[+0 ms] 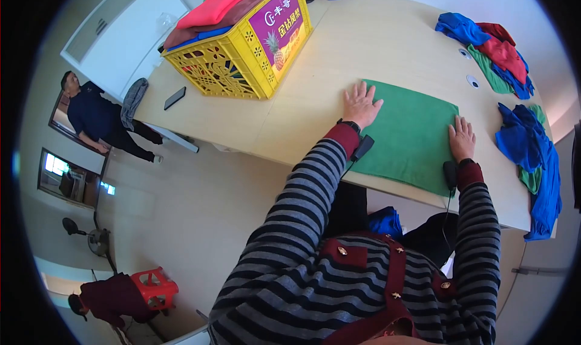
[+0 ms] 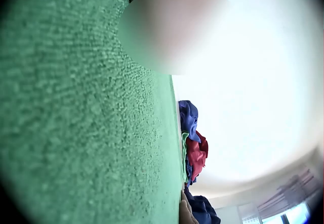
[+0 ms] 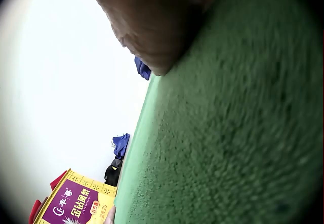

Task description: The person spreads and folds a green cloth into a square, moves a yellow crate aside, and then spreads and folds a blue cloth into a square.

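A green cloth [image 1: 411, 136] lies spread flat on the table, with its front edge at the table's near side. My left hand [image 1: 361, 105] rests on its far left corner, fingers straight and slightly spread. The right hand [image 1: 462, 140] lies along its right edge, palm down and fingers extended. In the left wrist view the cloth's textured surface [image 2: 76, 113] fills the left side. The right wrist view shows the right hand [image 3: 157, 27] against the cloth [image 3: 228, 133]. Neither hand grips anything.
A yellow crate [image 1: 257, 55] filled with folded cloths stands at the back left, near a dark phone [image 1: 175, 98]. Crumpled blue, red and green cloths [image 1: 499, 52] lie at the far right, with another pile [image 1: 529, 145] nearer. A person [image 1: 94, 112] stands beyond the table's left end.
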`<state>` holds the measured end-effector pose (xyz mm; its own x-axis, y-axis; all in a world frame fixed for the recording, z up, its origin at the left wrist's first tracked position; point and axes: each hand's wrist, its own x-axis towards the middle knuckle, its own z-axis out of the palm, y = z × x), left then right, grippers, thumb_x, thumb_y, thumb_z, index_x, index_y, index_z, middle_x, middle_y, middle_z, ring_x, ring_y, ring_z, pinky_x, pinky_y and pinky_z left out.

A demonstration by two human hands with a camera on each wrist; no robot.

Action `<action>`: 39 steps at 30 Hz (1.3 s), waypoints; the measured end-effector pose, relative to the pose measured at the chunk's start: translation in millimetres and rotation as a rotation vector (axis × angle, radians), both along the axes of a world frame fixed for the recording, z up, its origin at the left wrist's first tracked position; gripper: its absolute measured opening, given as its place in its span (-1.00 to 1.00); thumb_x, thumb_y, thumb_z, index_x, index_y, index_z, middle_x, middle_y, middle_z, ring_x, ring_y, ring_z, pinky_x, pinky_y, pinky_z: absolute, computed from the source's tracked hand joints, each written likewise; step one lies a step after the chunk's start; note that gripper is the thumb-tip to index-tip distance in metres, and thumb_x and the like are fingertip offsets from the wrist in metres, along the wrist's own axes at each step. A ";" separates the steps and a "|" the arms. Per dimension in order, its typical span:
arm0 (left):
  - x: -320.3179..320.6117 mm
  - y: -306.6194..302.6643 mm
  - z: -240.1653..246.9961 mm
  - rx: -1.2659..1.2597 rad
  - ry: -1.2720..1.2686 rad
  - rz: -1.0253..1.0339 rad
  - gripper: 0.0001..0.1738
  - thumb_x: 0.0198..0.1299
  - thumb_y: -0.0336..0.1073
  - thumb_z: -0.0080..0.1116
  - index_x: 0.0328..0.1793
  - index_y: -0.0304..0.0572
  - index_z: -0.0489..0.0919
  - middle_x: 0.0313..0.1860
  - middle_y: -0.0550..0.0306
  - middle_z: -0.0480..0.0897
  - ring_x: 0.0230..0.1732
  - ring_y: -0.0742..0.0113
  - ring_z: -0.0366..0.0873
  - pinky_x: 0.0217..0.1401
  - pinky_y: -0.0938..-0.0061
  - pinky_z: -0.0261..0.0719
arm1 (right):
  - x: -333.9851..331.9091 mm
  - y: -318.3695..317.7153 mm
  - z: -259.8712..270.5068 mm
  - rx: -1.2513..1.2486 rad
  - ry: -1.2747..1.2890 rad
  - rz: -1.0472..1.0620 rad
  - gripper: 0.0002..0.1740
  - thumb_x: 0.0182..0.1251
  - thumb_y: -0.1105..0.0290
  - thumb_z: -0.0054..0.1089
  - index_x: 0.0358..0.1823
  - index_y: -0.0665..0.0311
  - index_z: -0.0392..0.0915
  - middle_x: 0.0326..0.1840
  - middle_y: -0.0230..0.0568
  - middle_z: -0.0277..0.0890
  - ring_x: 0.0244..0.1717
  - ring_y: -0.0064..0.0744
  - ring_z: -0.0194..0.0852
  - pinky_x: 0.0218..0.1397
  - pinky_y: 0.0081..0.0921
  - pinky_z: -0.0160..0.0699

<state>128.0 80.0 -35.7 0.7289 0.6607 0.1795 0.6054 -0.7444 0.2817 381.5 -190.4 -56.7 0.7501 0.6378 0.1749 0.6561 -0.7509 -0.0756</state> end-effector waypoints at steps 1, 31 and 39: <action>-9.3 0.3 -0.4 -0.009 0.002 -0.002 -0.21 0.51 0.26 -0.22 0.71 0.03 0.17 0.75 -0.02 0.06 0.74 -0.12 -0.07 0.69 -0.27 -0.19 | -1.5 -8.8 -1.7 -0.003 0.013 -0.008 -0.27 0.60 -0.18 -0.21 0.66 -0.06 0.14 0.74 -0.20 0.02 0.74 0.01 -0.14 0.68 0.12 -0.07; -126.0 -111.9 1.9 0.118 0.040 -0.132 -0.30 0.55 0.15 -0.15 0.70 0.04 0.22 0.73 -0.02 0.11 0.72 -0.09 -0.03 0.70 -0.19 -0.15 | -167.1 -86.9 25.3 0.092 -0.067 0.187 -0.34 0.59 -0.01 -0.07 0.60 0.10 0.26 0.68 -0.15 0.15 0.70 0.03 -0.04 0.70 0.01 -0.09; -156.5 -116.1 1.3 0.121 0.001 -0.261 -0.25 0.51 0.17 -0.09 0.69 0.00 0.23 0.73 -0.01 0.12 0.73 -0.09 -0.03 0.70 -0.22 -0.15 | -170.5 -117.2 29.7 0.150 -0.052 0.273 -0.31 0.59 -0.05 -0.09 0.60 0.14 0.25 0.68 -0.10 0.13 0.71 0.04 -0.07 0.71 0.04 -0.14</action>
<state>-28.5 -36.1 -34.4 0.8718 0.4242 0.2449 0.3886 -0.9034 0.1813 211.0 -307.6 -26.9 0.5423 0.7784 0.3161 0.8378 -0.5295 -0.1333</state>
